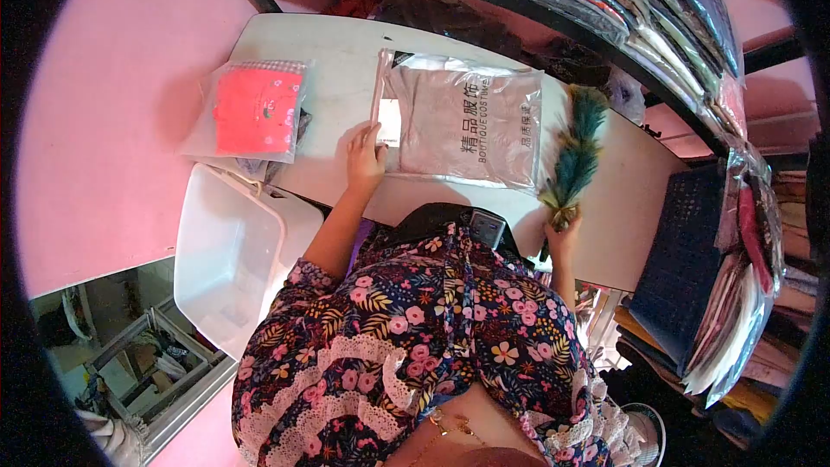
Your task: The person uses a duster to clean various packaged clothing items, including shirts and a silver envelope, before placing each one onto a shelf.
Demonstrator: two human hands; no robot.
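My left hand [366, 156] lies flat, fingers together, on the near left corner of the clear bag with the grey garment [462, 117], pinning it to the white worktop [320, 43]. My right hand [562, 236] is closed round the handle of a teal feather duster [575, 151], just right of that bag. My chest hides the worktop's near edge. A bagged red garment [257, 108] lies well left; the shelf [622, 9] above is cut off.

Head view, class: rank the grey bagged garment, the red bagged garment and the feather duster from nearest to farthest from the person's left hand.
1. Grey bagged garment: under the left hand, table centre.
2. Red bagged garment: table's left end.
3. Feather duster: far right, in the right hand.
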